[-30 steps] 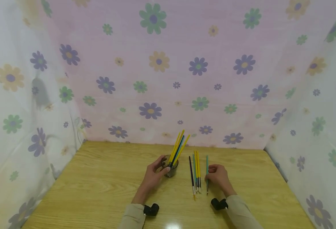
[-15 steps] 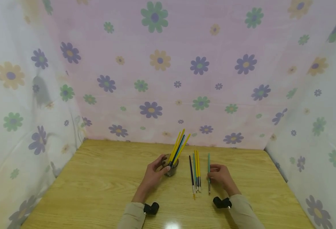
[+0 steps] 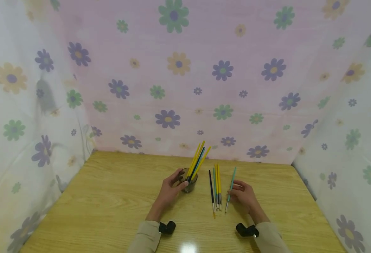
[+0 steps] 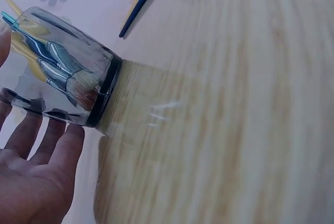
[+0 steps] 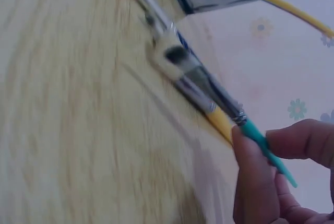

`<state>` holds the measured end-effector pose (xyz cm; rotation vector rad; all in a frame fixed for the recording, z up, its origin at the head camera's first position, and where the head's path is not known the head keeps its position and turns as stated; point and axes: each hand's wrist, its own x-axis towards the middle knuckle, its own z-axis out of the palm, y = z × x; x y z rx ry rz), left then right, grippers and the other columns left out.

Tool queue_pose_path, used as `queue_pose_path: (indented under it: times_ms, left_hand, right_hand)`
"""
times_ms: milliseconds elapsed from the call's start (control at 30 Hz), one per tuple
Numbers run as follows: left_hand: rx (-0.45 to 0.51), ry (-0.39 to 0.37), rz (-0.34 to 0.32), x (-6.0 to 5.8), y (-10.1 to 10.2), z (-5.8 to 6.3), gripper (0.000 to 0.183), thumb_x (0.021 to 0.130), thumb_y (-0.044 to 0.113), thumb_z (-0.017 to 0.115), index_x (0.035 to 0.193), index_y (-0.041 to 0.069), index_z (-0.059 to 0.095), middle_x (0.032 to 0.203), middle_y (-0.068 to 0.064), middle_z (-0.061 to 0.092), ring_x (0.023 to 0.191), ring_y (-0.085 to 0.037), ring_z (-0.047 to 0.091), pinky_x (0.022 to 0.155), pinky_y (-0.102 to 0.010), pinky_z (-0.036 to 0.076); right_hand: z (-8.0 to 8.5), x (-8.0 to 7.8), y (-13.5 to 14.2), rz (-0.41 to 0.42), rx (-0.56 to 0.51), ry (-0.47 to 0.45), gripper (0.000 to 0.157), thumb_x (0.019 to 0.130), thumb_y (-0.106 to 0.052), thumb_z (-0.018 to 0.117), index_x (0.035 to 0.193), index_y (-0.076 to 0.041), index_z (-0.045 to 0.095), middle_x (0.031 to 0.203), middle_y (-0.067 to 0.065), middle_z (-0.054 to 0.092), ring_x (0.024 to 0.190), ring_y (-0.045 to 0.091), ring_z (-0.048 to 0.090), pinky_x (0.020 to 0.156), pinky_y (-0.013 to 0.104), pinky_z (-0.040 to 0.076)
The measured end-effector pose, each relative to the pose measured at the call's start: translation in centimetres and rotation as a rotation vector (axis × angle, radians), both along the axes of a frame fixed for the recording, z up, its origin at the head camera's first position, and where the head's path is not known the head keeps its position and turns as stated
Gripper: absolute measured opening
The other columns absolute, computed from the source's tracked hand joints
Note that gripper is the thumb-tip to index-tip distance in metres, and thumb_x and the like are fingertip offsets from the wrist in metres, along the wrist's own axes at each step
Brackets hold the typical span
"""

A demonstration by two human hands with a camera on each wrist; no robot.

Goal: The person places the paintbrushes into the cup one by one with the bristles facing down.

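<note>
My left hand (image 3: 170, 191) grips a clear drinking glass (image 3: 190, 189), with the thumb near its rim and fingers along its side. Several paintbrushes (image 4: 83, 80) stand in the glass, bristles down, their yellow and blue handles leaning out to the right. Between thumb and fingers, my right hand (image 3: 244, 194) pinches a teal paintbrush (image 5: 255, 136), bristle end pointing down and toward me. Its shadow falls apart from it on the wood in the right wrist view. Left of that hand lie several loose brushes, among them a dark-handled paintbrush (image 3: 211, 186) and a yellow paintbrush (image 3: 219, 181).
The wooden table (image 3: 109, 196) carries everything. A flower-printed curtain (image 3: 198, 105) hangs behind it and along both sides. Each wrist wears a black camera, the left camera (image 3: 167, 227) and the right camera (image 3: 247, 230).
My right hand has shifted slightly right with the teal paintbrush, which has turned from upright in view to slanting, its handle end swinging right. My left hand stays on the glass.
</note>
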<state>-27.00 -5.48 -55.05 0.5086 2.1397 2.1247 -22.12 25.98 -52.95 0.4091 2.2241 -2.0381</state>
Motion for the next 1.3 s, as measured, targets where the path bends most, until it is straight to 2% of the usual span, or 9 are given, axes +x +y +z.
queue_pose_path:
  times_ms: [200,300,400,533,800,900,1067,1167,1300]
  left_hand:
    - [0.009,0.006,-0.009,-0.1,0.0,-0.2,0.067,0.098,0.008,0.069,0.156,0.000,0.037,0.154,-0.021,0.047,0.142,-0.038,0.045,0.118,-0.054,0.037]
    - [0.004,0.010,-0.003,-0.1,0.0,-0.2,0.067,0.097,0.008,0.070,0.156,0.000,0.038,0.154,-0.021,0.047,0.142,-0.038,0.046,0.119,-0.053,0.037]
    - [0.004,0.013,0.005,-0.1,0.0,-0.2,0.067,0.097,0.008,0.070,0.156,0.000,0.039,0.153,-0.020,0.048,0.142,-0.038,0.046,0.118,-0.053,0.037]
    - [0.013,0.002,0.006,0.0,-0.1,-0.1,0.067,0.097,0.007,0.070,0.156,0.000,0.039,0.153,-0.019,0.049,0.142,-0.037,0.046,0.119,-0.054,0.037]
    - [0.024,-0.018,-0.004,0.1,0.0,-0.3,0.068,0.097,0.009,0.070,0.157,0.003,0.038,0.155,-0.018,0.046,0.143,-0.038,0.044,0.119,-0.053,0.037]
    - [0.022,-0.019,-0.002,0.1,0.0,-0.2,0.067,0.097,0.008,0.070,0.156,0.004,0.039,0.155,-0.019,0.046,0.143,-0.039,0.043,0.119,-0.054,0.036]
    - [0.028,-0.035,0.000,0.3,0.0,0.0,0.067,0.097,0.008,0.070,0.157,0.004,0.038,0.156,-0.017,0.046,0.144,-0.039,0.042,0.119,-0.055,0.036]
    - [0.023,-0.043,-0.005,0.3,0.0,0.1,0.069,0.097,0.009,0.070,0.157,0.003,0.037,0.156,-0.016,0.046,0.144,-0.039,0.042,0.119,-0.054,0.036]
    - [0.021,-0.044,-0.007,0.3,-0.1,0.2,0.069,0.097,0.010,0.070,0.157,0.003,0.037,0.156,-0.016,0.046,0.144,-0.039,0.042,0.118,-0.054,0.037]
  right_hand:
    - [0.3,0.5,-1.8,-0.076,-0.159,0.101,0.051,0.100,0.003,0.057,0.148,0.006,0.040,0.119,0.012,0.065,0.092,0.009,0.072,0.077,0.026,0.062]
    - [0.6,0.5,-3.2,-0.129,-0.252,0.173,0.041,0.101,0.004,0.056,0.141,0.002,0.046,0.106,0.001,0.067,0.093,0.012,0.072,0.076,0.026,0.063]
    - [0.8,0.4,-4.6,-0.190,-0.322,0.244,0.030,0.101,0.003,0.057,0.130,-0.005,0.052,0.100,-0.004,0.065,0.095,0.014,0.072,0.075,0.026,0.063]
    - [0.9,-0.1,-6.1,-0.270,-0.363,0.347,0.025,0.101,0.002,0.060,0.122,-0.010,0.055,0.103,-0.002,0.061,0.098,0.016,0.070,0.076,0.027,0.063]
    - [2.0,-1.4,-9.4,-0.367,-0.400,0.540,0.025,0.101,0.003,0.059,0.123,-0.007,0.054,0.108,0.005,0.057,0.096,0.017,0.070,0.081,0.031,0.064]
    - [2.4,-1.9,-10.5,-0.361,-0.431,0.633,0.025,0.100,0.005,0.057,0.122,-0.007,0.055,0.107,0.006,0.057,0.094,0.016,0.071,0.083,0.034,0.064]
    - [2.4,-2.7,-11.9,-0.305,-0.512,0.757,0.026,0.099,0.011,0.056,0.120,-0.006,0.057,0.107,0.008,0.059,0.096,0.019,0.068,0.086,0.039,0.063]
    - [2.4,-3.0,-12.2,-0.300,-0.519,0.786,0.028,0.099,0.011,0.056,0.122,-0.005,0.057,0.108,0.008,0.059,0.095,0.019,0.067,0.087,0.039,0.063]
    - [2.7,-3.6,-12.5,-0.293,-0.496,0.781,0.027,0.100,0.007,0.058,0.125,-0.003,0.054,0.110,0.007,0.057,0.097,0.018,0.065,0.089,0.040,0.061]
